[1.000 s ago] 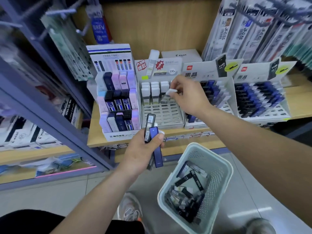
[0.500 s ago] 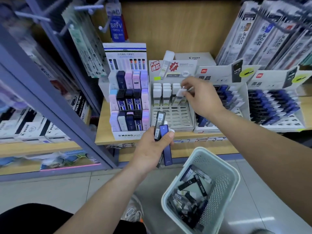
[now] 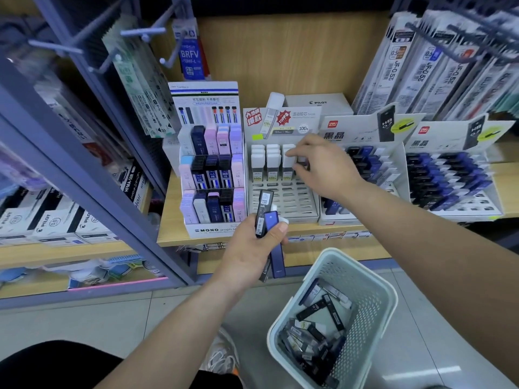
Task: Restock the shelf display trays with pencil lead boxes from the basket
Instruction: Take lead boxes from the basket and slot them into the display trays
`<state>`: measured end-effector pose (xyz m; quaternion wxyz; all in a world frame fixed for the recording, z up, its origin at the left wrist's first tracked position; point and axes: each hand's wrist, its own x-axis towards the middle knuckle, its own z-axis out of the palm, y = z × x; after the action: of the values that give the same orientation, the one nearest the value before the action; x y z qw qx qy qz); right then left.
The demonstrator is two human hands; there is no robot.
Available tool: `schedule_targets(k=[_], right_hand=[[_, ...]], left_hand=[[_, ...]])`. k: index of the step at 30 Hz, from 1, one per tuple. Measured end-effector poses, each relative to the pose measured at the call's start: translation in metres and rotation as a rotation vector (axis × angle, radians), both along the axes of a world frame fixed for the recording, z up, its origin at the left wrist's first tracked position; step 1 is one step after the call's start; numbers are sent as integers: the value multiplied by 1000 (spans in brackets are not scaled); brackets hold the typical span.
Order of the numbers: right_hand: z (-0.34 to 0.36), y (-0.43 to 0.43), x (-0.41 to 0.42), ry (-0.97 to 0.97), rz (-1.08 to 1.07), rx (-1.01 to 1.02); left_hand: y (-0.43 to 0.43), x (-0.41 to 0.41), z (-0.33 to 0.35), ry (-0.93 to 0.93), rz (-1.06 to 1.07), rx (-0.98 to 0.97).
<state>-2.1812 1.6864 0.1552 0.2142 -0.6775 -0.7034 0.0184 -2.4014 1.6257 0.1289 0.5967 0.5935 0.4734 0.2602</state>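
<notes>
My right hand [image 3: 325, 169] has lowered into the white slotted display tray [image 3: 283, 200], likely seating its load, pinch unclear; my left hand [image 3: 250, 254] clamps black and blue plastic lead boxes [image 3: 271, 224].

The right hand [image 3: 323, 167] hides most of the box [image 3: 302, 162] it pinches, and the hanging packs [image 3: 449, 66] top right are blurred.
</notes>
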Motion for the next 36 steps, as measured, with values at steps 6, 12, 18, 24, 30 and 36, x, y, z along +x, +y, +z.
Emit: schedule_targets(k=[6,12,18,24,30,36], right_hand=[[16,-41,-13,262,-52,34],[19,-145,-38,720,-20,-294],[9,-178,-38,731,-170,-275],[17,-195,-11,875,-156,-310],[24,-205,18,945,-135,-410],[18,-203,27,1001,-185,-392]], left_hand=[[1,4,2,-12,-9,28],[-7,23,8,-81,-15,1],[-27,57,17,-68,-52,-22],[-38,80,22,-24,-188,14],[-50,97,29,-22,-279,2],[-50,99,26,11,-338,90]])
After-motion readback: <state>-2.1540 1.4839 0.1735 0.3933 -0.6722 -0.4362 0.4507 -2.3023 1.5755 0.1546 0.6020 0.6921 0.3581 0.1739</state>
